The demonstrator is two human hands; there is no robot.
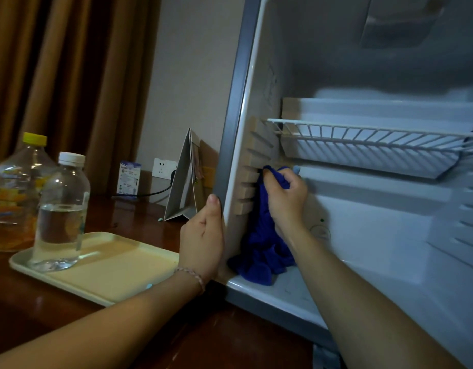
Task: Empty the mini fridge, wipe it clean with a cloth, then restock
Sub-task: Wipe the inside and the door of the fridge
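I see the mini fridge (390, 235) open toward me, filling the view from 12 to 5 o'clock, its inside bare except for a white wire shelf (368, 134) running side to side. My right hand (284, 198) clenches a blue cloth (262, 251) against the slotted left inner wall near centre; the cloth hangs with its long axis vertical, its bunched tail reaching the fridge floor. My left hand (203, 235) grasps the fridge's grey front edge, thumb pointing up, fingers hidden behind it. At 9 o'clock a cream tray (118, 267) lies on the dark wooden table (43, 315), carrying a clear water bottle (61, 211) with a white cap; a yellow-capped bottle (14, 193) stands just behind, off the tray. A folded card stand (182, 182) sits at 11 o'clock beside the fridge, near a wall socket (163, 167).
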